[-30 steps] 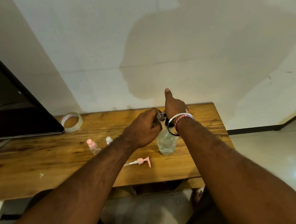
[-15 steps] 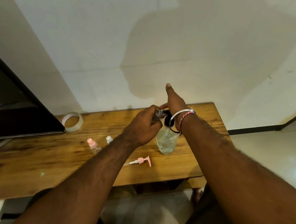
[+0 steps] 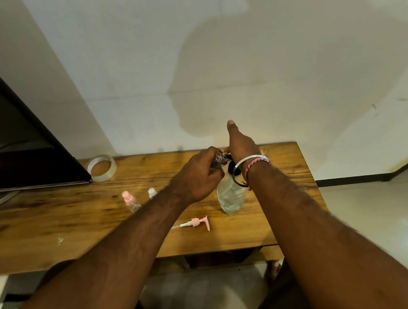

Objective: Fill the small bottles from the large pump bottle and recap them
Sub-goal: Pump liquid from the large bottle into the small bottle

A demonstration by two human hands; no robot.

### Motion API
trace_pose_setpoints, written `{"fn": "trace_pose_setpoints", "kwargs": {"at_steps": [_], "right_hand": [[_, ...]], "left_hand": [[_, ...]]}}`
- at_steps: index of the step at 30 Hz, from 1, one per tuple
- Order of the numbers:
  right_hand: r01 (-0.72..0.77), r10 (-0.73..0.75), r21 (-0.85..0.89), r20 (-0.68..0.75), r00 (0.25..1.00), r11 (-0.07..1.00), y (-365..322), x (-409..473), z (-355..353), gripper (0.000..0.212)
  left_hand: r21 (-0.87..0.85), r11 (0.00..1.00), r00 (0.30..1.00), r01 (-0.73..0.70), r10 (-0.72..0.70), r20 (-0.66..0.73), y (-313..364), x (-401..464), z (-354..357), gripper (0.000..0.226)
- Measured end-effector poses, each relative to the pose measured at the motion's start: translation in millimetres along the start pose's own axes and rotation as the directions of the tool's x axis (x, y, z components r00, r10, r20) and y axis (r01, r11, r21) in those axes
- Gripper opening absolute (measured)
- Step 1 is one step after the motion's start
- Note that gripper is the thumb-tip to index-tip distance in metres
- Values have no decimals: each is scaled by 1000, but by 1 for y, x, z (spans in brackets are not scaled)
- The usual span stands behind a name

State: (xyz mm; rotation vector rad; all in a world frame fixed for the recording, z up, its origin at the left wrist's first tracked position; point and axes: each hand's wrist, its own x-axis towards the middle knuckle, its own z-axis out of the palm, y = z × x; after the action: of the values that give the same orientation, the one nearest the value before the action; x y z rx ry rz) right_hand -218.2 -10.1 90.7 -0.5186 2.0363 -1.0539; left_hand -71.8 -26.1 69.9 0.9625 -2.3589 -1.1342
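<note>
The large clear bottle (image 3: 231,196) stands tilted on the wooden table (image 3: 48,227) with its pump off. Its pink pump (image 3: 195,223) lies on the table just in front of it. My right hand (image 3: 240,146), with bangles on the wrist, holds the large bottle's top; one finger points straight up and the others are hidden. My left hand (image 3: 197,176) grips a small clear bottle (image 3: 220,157) right at the large bottle's mouth. Two more small bottles stand to the left, one with a pink cap (image 3: 128,200) and one with a white cap (image 3: 152,192).
A roll of clear tape (image 3: 101,168) lies at the table's back edge by the wall. A dark screen (image 3: 1,133) on a metal stand fills the back left. The table's right edge is near my right forearm, with pale floor beyond it.
Both hands have risen slightly and the large bottle has tipped, its base swinging a little to the left. The small bottle stays at its mouth.
</note>
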Motion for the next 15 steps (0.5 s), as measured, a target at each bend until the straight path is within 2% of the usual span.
{"fn": "trace_pose_setpoints", "kwargs": {"at_steps": [10, 15], "right_hand": [[70, -102, -243, -120, 988, 967, 3, 2, -4, 83], [89, -133, -259, -159, 978, 962, 4, -1, -2, 84]], "left_hand": [[21, 999, 1000, 25, -25, 1, -3, 5, 8, 22], [19, 1000, 1000, 14, -14, 3, -3, 3, 8, 23]]}}
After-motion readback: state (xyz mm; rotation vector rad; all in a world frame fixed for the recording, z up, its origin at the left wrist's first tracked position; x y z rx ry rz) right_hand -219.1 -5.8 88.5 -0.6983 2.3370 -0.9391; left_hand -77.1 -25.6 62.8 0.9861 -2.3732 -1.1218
